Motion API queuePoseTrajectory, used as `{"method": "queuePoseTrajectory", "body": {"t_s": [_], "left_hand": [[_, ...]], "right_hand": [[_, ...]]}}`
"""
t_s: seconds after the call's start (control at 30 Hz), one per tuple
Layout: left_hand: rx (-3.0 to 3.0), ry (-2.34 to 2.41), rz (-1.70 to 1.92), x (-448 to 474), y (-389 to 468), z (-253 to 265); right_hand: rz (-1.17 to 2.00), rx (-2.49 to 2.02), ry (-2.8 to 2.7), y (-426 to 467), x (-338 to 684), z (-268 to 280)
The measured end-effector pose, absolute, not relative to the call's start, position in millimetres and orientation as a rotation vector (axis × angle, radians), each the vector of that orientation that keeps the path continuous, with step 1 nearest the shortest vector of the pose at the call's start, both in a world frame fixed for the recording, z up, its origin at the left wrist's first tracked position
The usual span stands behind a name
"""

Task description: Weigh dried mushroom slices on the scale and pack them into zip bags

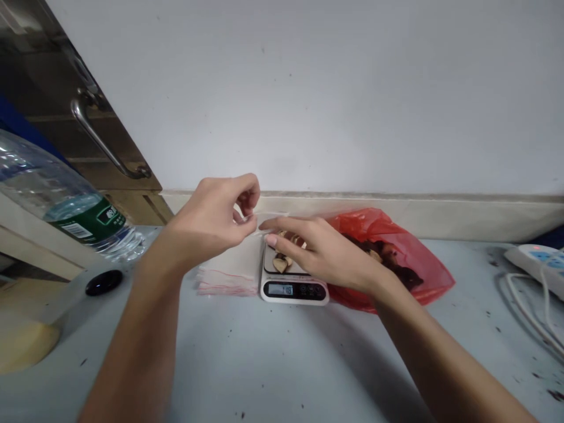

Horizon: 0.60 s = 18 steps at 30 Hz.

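My left hand (220, 211) is raised left of a small digital scale (294, 290), thumb and fingers pinched on the edge of what looks like a clear plastic bag (274, 214). Over the scale's plate reaches my right hand (312, 244), thumb and index finger apart, fingertips close to the clear film. Several cream-coloured slices with dark brown rims (281, 262) lie on the plate, partly hidden by that hand. The scale's display is lit with digits. Left of it is a stack of clear bags with red edge lines (227, 283).
An open red plastic bag (434, 279) with dark brown pieces stands right of the scale. A large water bottle (83, 205) and a black oval object (104, 282) are at left. A white power strip (540, 261) with its cable lies at far right. A wall rises behind.
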<state>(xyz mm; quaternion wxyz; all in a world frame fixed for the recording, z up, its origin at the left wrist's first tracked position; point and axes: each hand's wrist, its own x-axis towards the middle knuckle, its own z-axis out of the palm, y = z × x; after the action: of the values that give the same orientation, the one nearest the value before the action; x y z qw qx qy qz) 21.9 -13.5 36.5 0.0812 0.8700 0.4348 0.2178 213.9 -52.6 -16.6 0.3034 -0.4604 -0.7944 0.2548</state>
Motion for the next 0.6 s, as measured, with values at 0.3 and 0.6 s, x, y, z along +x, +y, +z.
{"method": "queuePoseTrajectory", "body": {"t_s": [0.3, 0.6], "left_hand": [[2.585, 1.005, 0.283, 20, -13, 33], [2.52, 1.22, 0.088, 14, -3, 31]], "right_hand": [[0.933, -1.138, -1.579, -52, 215, -12], [0.764, -1.156, -1.749, -48, 241, -5]]}}
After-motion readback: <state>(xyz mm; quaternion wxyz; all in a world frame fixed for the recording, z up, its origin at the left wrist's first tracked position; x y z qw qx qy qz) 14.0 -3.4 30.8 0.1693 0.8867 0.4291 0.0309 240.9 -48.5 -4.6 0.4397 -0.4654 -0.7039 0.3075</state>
